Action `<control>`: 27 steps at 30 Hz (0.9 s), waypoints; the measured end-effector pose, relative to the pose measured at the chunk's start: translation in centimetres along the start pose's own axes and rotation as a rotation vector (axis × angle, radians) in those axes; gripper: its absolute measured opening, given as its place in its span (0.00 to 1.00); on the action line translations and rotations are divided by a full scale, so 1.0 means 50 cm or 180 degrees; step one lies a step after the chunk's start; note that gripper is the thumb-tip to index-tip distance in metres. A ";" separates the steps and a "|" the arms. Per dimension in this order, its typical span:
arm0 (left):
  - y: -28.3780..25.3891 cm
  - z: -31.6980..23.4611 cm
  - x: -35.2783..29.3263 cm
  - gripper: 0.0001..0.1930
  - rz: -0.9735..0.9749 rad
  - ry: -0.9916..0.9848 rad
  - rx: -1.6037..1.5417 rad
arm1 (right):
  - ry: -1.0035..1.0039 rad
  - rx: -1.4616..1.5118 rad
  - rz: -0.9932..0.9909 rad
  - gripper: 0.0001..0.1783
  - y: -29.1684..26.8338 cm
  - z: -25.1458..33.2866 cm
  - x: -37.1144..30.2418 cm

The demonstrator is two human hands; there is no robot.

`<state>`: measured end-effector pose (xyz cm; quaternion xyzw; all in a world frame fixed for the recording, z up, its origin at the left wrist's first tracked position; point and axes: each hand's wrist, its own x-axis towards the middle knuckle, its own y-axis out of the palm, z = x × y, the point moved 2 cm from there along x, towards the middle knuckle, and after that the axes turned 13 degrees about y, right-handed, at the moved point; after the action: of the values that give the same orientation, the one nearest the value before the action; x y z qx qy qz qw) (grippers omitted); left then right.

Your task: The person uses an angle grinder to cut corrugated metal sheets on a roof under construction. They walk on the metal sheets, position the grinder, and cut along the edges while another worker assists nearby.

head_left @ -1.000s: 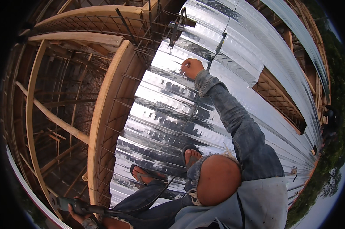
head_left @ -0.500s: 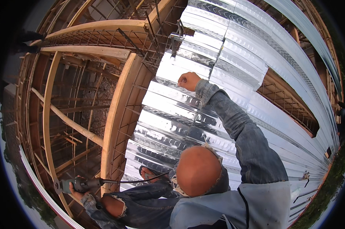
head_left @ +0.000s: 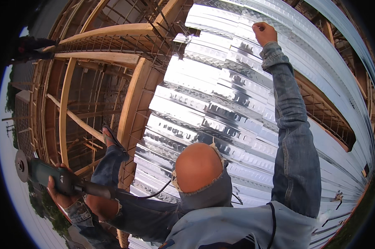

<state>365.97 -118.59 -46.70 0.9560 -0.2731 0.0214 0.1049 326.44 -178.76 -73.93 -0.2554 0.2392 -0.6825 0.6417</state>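
My left hand (head_left: 61, 198) is wrapped round the body of a dark green angle grinder (head_left: 41, 173), held out at the left. Its round cutting disc (head_left: 21, 165) points away from me, and a black power cord (head_left: 159, 191) trails from its rear toward my lap. Over the ribbed, shiny metal decking sheets (head_left: 187, 103), my right hand (head_left: 265, 33) is raised with the arm stretched forward. Its fingers are curled into a loose fist, with nothing visible in them. My sandalled left foot (head_left: 112, 139) is at the wooden beam (head_left: 133, 99) that borders the decking.
Left of the beam lies a deep opening with timber braces (head_left: 64, 112) and a slanted pole (head_left: 77, 119). Thin steel rebar (head_left: 112, 41) runs along a formwork trough ahead. Another rebar-lined gap (head_left: 326, 110) cuts the decking at right. A dark-clothed person (head_left: 31, 49) stands far left.
My right hand has risen forward and to the right. The grinder in my left hand has moved up and left. My left foot has swung from the decking to the beam.
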 end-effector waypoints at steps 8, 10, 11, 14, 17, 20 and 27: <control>0.017 0.103 0.024 0.25 0.0092 -0.0277 -0.0336 | 0.0646 0.0152 0.0543 0.13 0.138 -0.082 -0.205; 0.026 0.147 0.053 0.27 0.0335 -0.0656 -0.0691 | 0.0519 0.0325 0.0242 0.12 0.112 -0.068 -0.197; 0.029 0.163 0.066 0.27 0.0255 -0.0619 -0.0581 | 0.0277 0.0444 0.0056 0.12 0.096 -0.057 -0.189; 0.047 0.214 0.099 0.27 0.0255 -0.0846 -0.0897 | 0.0104 0.0295 0.0018 0.11 0.062 -0.021 -0.152; 0.067 0.249 0.132 0.28 0.0317 -0.0895 -0.1013 | -0.0193 -0.0079 0.0083 0.11 0.061 0.025 -0.119; 0.071 0.255 0.165 0.28 0.0494 -0.1097 -0.1094 | -0.0418 -0.0430 0.0149 0.11 0.091 0.090 -0.095; 0.046 0.229 0.212 0.29 0.0448 -0.1382 -0.1567 | -0.1117 -0.1441 0.0199 0.13 0.198 0.292 -0.059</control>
<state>373.59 -128.44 -56.41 0.8631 -0.3514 -0.2421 0.2702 343.63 -176.39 -69.50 -0.4988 0.2785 -0.5371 0.6206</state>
